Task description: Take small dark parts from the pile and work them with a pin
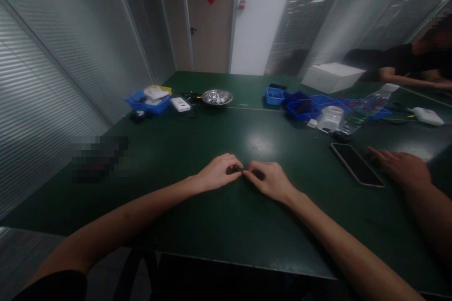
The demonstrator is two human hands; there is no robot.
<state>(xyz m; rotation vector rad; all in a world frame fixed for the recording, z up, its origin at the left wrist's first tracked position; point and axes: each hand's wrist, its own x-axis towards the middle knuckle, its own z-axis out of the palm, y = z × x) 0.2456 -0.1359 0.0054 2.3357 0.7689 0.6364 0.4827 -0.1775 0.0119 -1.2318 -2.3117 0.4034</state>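
Note:
Over the middle of the green table (212,216), my left hand (221,171) and my right hand (270,178) meet fingertip to fingertip. Both are closed in a pinch, thumb against forefinger. A tiny dark object (240,170) shows between the fingertips of the two hands; it is too small and dim to name. The rest of it, if there is more, is hidden by the fingers.
A phone (356,164) lies at the right, beside another person's hand (406,169). Behind it are a plastic bottle (365,110), a white jar (331,119) and blue trays (302,109). Farther back stand a metal bowl (217,98), a blue basket (148,103) and a white box (332,77).

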